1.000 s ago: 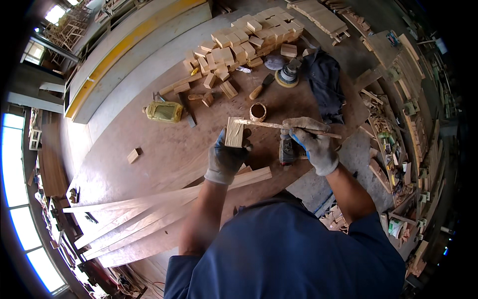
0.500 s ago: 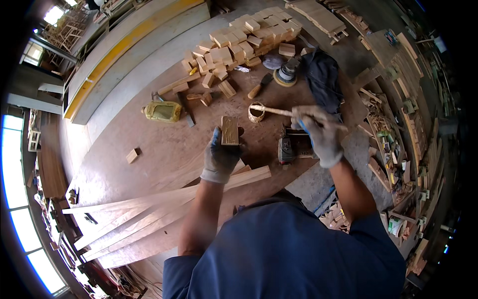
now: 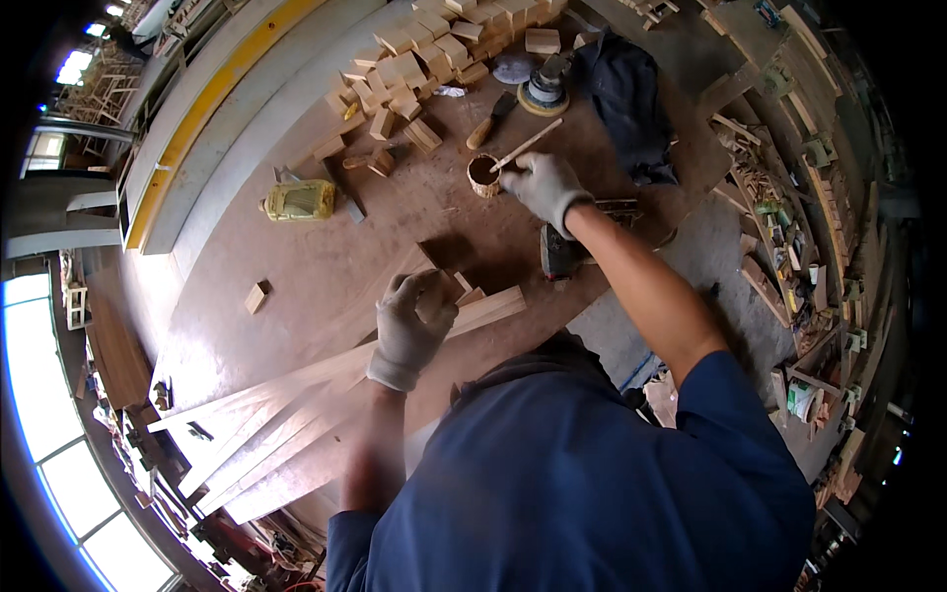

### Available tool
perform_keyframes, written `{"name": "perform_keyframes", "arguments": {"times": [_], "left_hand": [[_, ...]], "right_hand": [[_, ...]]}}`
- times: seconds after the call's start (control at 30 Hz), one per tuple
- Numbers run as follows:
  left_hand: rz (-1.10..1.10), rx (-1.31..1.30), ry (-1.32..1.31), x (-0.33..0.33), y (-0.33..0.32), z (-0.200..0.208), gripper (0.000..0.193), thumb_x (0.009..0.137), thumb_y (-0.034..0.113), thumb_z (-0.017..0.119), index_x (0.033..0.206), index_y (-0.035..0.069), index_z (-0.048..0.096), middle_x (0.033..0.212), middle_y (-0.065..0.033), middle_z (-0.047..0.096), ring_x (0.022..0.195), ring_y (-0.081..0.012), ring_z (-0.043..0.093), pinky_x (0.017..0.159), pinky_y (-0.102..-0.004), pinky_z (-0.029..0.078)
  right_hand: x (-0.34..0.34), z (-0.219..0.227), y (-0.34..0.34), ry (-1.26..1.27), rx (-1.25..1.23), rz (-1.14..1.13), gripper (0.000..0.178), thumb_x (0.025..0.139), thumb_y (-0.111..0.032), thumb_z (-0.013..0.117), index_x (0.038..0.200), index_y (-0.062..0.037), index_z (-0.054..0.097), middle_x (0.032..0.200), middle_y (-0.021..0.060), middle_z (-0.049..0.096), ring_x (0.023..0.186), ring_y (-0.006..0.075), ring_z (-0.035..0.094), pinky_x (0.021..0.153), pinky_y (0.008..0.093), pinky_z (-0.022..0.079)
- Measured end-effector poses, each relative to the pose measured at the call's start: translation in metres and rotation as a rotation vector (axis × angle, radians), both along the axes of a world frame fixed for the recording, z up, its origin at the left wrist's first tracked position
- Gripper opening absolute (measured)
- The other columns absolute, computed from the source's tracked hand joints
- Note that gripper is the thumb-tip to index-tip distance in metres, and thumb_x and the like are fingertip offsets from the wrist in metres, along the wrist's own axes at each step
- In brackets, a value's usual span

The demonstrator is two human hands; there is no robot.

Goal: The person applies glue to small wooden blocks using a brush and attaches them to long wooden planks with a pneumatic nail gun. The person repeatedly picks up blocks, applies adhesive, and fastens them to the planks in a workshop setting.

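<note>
A small round cup with a crusted, tan-streaked outside stands on the brown tabletop, its inside dark. A thin wooden stick leans out of it toward the far right. My right hand, in a pale work glove, is closed at the cup's near right side, touching its rim beside the stick; its thumb is partly hidden. Nearer to me, my gloved left hand has its fingers curled. A wooden block shows just beyond those fingertips; most of it is hidden.
Many wooden blocks are heaped at the far side. Around the cup are a brush, a sander, a dark cloth and a power tool. A yellowish bottle lies left; long boards cover the near left.
My right hand has moved down the stick to the cup, and the stick now points farther away. My left hand has turned and drawn nearer; the block's glossy, wet-looking face no longer shows.
</note>
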State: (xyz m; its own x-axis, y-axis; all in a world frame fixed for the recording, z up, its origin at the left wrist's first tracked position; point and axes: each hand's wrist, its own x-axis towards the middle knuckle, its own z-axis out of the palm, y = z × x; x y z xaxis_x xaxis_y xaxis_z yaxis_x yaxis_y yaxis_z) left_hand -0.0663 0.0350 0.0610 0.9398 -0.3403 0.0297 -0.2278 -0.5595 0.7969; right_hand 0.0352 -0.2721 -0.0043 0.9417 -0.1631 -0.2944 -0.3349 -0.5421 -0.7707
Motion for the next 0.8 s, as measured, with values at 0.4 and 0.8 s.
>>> {"name": "perform_keyframes", "arguments": {"times": [0.4, 0.8], "left_hand": [[-0.118, 0.088, 0.023, -0.033, -0.023, -0.030, 0.048, 0.080, 0.008, 0.079, 0.126, 0.008, 0.068, 0.121, -0.0180, 0.074, 0.111, -0.0398, 0.072, 0.094, -0.0478, 0.058], [-0.123, 0.125, -0.002, -0.024, -0.028, -0.033, 0.043, 0.083, 0.008, 0.078, 0.125, 0.007, 0.068, 0.122, -0.0205, 0.073, 0.109, -0.0421, 0.072, 0.093, -0.0486, 0.059]], "right_hand": [[-0.159, -0.021, 0.033, -0.002, -0.097, 0.497, 0.060, 0.078, -0.025, 0.090, 0.131, -0.0083, 0.068, 0.121, 0.0123, 0.069, 0.111, 0.0325, 0.069, 0.099, 0.0409, 0.056], [-0.146, -0.038, 0.056, -0.115, 0.056, 0.457, 0.056, 0.082, -0.024, 0.085, 0.133, -0.0082, 0.067, 0.129, 0.0141, 0.067, 0.122, 0.0338, 0.066, 0.108, 0.0422, 0.052]]}}
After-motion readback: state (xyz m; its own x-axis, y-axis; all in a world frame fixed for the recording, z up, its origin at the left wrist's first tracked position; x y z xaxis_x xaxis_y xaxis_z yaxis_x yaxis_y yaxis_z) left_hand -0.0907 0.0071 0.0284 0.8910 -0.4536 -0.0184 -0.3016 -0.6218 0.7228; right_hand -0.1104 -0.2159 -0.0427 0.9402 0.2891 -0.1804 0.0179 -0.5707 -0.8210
